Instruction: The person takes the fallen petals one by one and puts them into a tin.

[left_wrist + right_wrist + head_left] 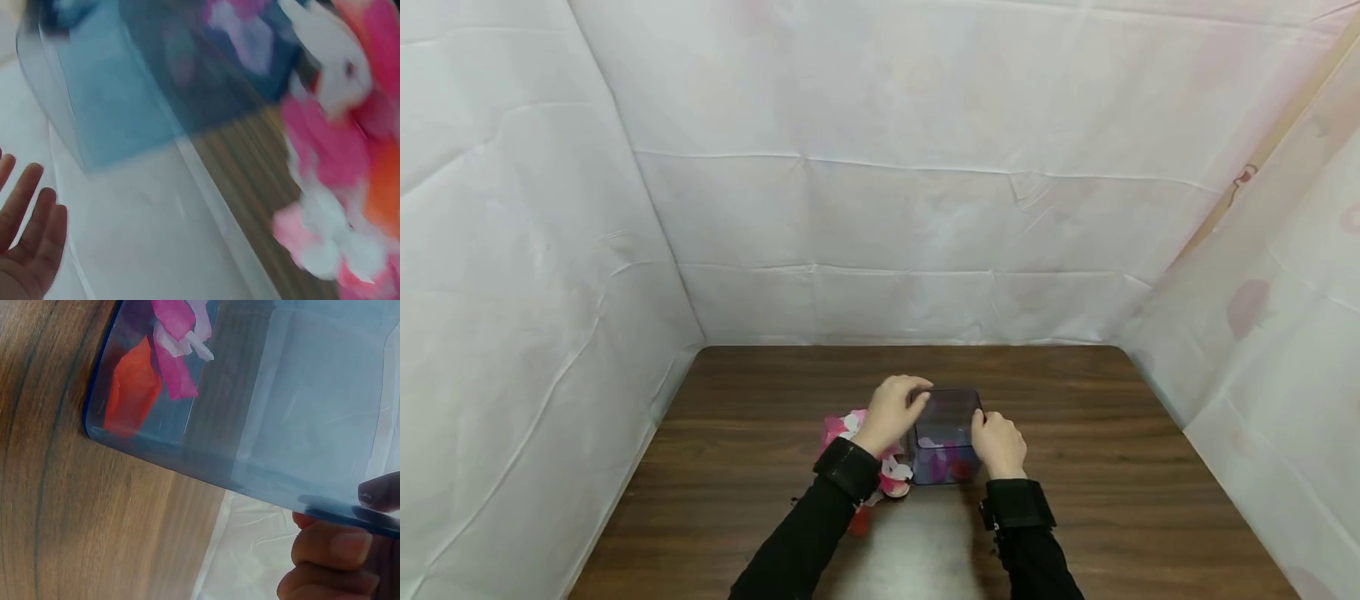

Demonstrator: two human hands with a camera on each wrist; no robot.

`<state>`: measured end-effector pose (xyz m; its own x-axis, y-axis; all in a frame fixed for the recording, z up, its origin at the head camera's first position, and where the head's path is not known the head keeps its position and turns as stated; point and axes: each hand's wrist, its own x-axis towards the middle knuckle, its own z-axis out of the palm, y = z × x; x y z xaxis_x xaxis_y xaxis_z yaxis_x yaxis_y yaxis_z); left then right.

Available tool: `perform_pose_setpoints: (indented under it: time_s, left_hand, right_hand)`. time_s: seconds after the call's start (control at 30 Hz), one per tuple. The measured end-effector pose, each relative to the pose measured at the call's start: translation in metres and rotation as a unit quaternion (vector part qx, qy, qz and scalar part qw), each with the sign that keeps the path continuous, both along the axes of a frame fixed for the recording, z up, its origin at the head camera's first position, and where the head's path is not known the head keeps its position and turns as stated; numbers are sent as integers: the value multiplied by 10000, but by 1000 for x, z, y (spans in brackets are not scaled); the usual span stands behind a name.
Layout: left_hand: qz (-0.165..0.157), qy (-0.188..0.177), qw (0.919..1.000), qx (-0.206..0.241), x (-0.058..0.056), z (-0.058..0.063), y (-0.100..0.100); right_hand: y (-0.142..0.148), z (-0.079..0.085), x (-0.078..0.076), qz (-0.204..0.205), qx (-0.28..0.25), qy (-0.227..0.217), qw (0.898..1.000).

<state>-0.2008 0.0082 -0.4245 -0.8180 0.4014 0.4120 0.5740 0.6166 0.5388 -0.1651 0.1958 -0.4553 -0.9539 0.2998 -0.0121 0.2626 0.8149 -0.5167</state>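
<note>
A see-through blue box (pixel 947 421) stands upright on the table, with pink, white and red-orange petal-like pieces (pixel 132 387) at its bottom. My right hand (pixel 1000 443) holds the box's right wall at the rim, thumb on one side and fingers curled on the other. At the upper left side of the box is my left hand (pixel 889 414), its fingers (pixel 49 225) spread apart and holding nothing. Beneath the left forearm lies a heap of pink and white pieces (pixel 835 429); the left wrist view shows a white rabbit shape (pixel 342 72) among them.
The brown wooden table (pixel 1097 467) runs out on both sides of the box. White fabric walls (pixel 910 217) rise behind and beside it. A small red piece (pixel 860 522) lies nearer me, below the left cuff.
</note>
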Motion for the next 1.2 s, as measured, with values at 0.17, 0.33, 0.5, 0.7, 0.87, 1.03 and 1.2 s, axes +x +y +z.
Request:
perform_pose_setpoints:
  time_s: [0.17,0.33,0.5,0.7,0.87,1.03,1.2]
  left_hand:
    - [658,-147,9973,303,-8,-17,-44]
    - [1226,-659,9900,219,-2,-44,-87]
    - [1636,-1208,9790,-126,13,-73,-117]
    - [1848,-1393,9721,-386,27,-98,-129]
    - [1934,-1417,9691,-577,30,-104,-130]
    - [1941,-1439,9674,-757,29,-105,-125]
    - [1963,-1393,9657,-977,28,-108,-120]
  right_hand:
    - [1,3,1,111,125,61,9998]
    - [4,6,3,226,232,-8,9995]
    - [8,7,3,326,334,-157,9988]
    - [9,9,3,297,310,-364,9984]
    - [8,9,3,266,225,-401,9986]
    - [7,8,3,286,194,-389,9986]
    - [6,6,2,308,152,-431,9985]
